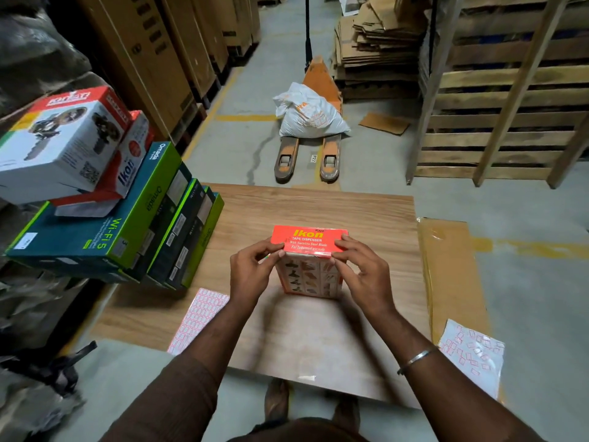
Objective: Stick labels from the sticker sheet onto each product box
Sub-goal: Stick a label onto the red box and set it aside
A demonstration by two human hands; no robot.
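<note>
An orange Ikon tape dispenser box (308, 238) stands upright in the middle of the wooden table (366, 218). My left hand (251, 272) grips its near left top edge with curled fingers. At the near right top edge my right hand (361, 269) pinches the box, thumb on the front face. A sticker sheet (197, 317) with rows of red-bordered labels lies flat at the table's near left edge. A second sheet (471, 355), mostly peeled, lies at the near right on brown cardboard.
Stacked product boxes stand at the left: green Wi-Fi boxes (105, 228), a red-and-white Ikon box (127, 167) and a white box (60, 141) on top. Beyond the table an orange pallet jack (322, 154) carries a white sack (310, 114). Wooden pallets (510, 100) rise at right.
</note>
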